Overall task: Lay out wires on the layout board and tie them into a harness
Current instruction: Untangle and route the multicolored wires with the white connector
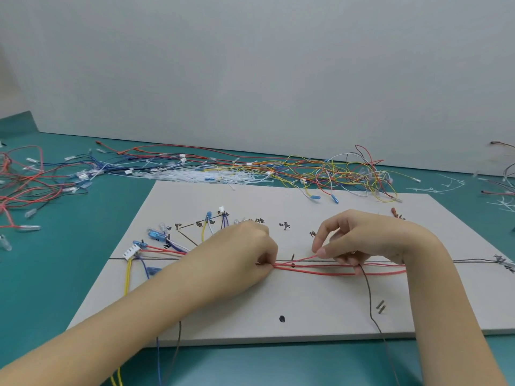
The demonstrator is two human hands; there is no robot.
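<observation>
At the far left of the green worktop [55,274] lies a loose tangle of red wires [25,188] with clear-sleeved ends. Just right of it the grey board [250,302] lies flat, marked with black lines and handwritten labels. On the board's left part a white connector [131,251] sits on the long drawn line, with yellow wires [127,277] and a blue one dropping from it toward the near edge, and blue terminals [153,234] just above it. The left hand [245,252] rests on the board near its middle, fingers curled and pinching the gathered red harness wires [328,270] where they meet the line. These wires run rightward along the line to the right hand [359,240], whose thumb and forefinger pinch one red strand lifted a little above the others; its lower fingers are curled at the bundle. A dark wire [369,296] hangs from under that hand off the near edge. Behind the board, along the wall, lie white cable ties [211,175] and, further right, a heap of yellow, red and white wires [348,176]. No container is in view.
</observation>
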